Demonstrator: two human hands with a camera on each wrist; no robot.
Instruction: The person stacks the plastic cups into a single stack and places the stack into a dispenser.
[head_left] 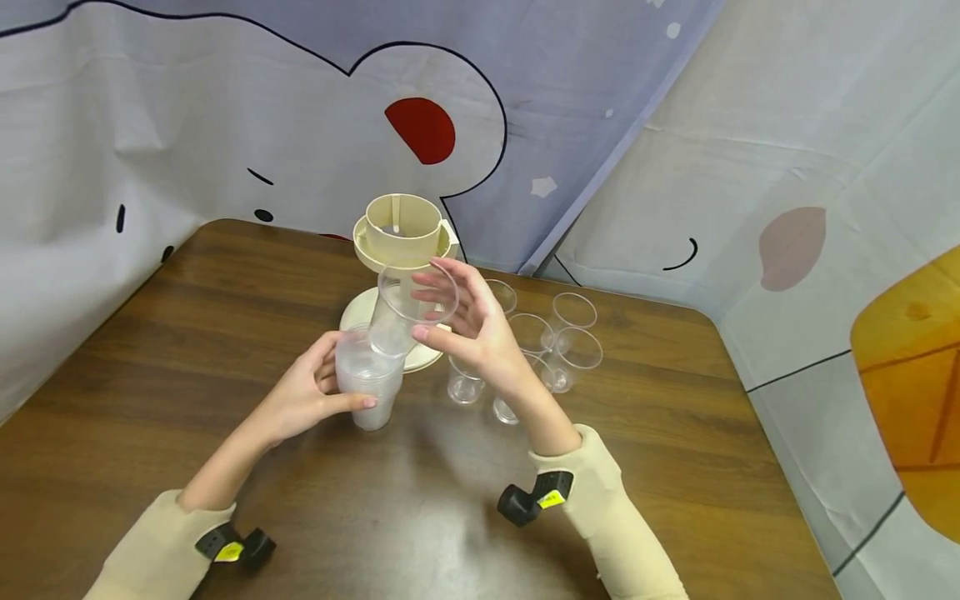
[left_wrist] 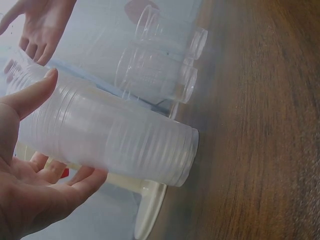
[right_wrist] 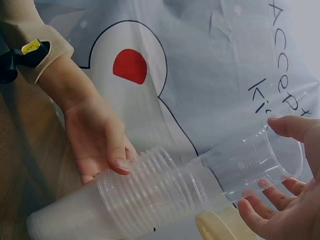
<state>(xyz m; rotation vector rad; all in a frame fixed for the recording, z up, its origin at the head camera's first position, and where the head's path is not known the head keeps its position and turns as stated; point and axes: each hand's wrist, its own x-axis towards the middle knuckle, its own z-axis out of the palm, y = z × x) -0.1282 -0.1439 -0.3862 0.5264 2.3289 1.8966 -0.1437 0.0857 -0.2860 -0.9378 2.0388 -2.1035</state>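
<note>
Gripping a stack of nested clear cups (head_left: pixel 371 387) with the left hand (head_left: pixel 318 383), using the thumb across the near side and curled fingers around the far left side. Holding one single clear cup (head_left: pixel 397 321) between the thumb and fingers of the right hand (head_left: pixel 480 329), tilted, with its rim up and to the right and its base at the mouth of the stack; impossible to tell whether already inside it. Working over the far middle of a brown wooden table (head_left: pixel 675 433), on the near side of a cream-coloured stand (head_left: pixel 401 250) with a round, open-topped collar and a round foot. Flanked on the right by a cluster of upright clear cups (head_left: pixel 564 360), partly hidden behind the right hand and forearm. Backed by a pale hanging cloth (head_left: pixel 637 167) printed with cartoon outlines. Dressed in cream sleeves (head_left: pixel 622 517), with a black wrist device (head_left: pixel 525 504) bearing a yellow label on each arm.
</note>
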